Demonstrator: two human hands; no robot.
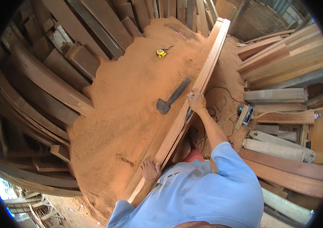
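While the person in the light blue shirt (199, 190) bends low over the work, the left hand (151, 170) lies on the near part of a long timber (176, 140), its fingers slightly apart and laid over the wood rather than closed round anything. The timber runs from beside the body away up to the far edge of the sawdust (108, 133), slanting to the right, with a narrow groove or gap along its length.

Farther along it, the right hand (196, 100) is curled into a fist round a dark slim tool (187, 115); its handle is hidden in the grip, and the shaft slants down to the timber. I can't tell from here whether the tip bites into the wood.

Just left of that hand, near the timber but apart from it, a hammer (173, 97) with a dark, blocky head lies on the sawdust. Over on the right, a power tool (247, 115) sits by the stacked lumber (275, 95), and a dark cable (226, 90) loops across the ground between it and the timber.

Beyond the hammer, a yellow tape measure (161, 53) rests on the sawdust. Brown boards (66, 70) lean and overlap all along the left side, and more stand at the far end.
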